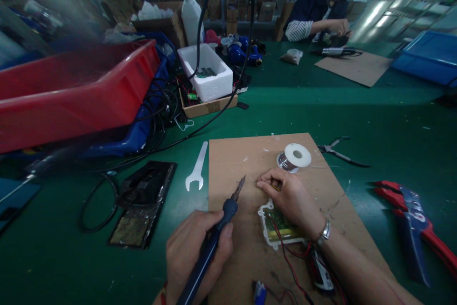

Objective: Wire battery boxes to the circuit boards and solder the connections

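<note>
A dark blue soldering iron is gripped in my left hand, its tip pointing up and away over the brown board. My right hand pinches with thumb and forefinger near that tip; a yellowish bit shows under the fingers, but what they hold is too small to tell. Below this hand lies a green circuit board in a white frame, partly covered, with red and black wires running from it. A spool of solder wire stands just beyond the right hand.
Left of the board are an open-end wrench and a black soldering iron stand. Pliers and a red-and-blue hand tool lie to the right. A red bin, foam box and hanging black cables are farther off. Another person sits opposite.
</note>
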`<state>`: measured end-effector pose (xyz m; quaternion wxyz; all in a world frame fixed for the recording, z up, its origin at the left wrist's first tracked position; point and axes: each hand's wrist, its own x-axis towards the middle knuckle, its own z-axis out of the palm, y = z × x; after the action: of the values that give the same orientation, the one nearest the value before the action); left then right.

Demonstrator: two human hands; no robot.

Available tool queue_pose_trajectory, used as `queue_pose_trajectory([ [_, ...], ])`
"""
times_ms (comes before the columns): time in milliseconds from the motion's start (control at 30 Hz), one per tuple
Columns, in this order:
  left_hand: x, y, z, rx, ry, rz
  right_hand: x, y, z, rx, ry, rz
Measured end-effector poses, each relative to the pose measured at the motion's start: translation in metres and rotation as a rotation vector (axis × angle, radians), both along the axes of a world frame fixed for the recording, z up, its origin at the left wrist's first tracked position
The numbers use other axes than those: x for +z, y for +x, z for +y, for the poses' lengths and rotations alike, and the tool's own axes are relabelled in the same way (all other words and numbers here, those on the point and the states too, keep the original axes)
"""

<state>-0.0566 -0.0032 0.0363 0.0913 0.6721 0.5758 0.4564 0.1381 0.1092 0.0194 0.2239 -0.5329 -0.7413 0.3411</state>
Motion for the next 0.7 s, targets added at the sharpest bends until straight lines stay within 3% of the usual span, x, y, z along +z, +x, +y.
queue_pose_trajectory([
  [200,-0.0015,0.0034,0.0,-0.018,-0.089,0.008,0.0007,-0.0032,0.0021,-0.03,-0.054,-0.096],
  [700,-0.0068,0.0072,0.0015,-0.079,-0.095,0.003,-0.0028,-0.0017,0.003,-0.021,-0.088,-0.087],
])
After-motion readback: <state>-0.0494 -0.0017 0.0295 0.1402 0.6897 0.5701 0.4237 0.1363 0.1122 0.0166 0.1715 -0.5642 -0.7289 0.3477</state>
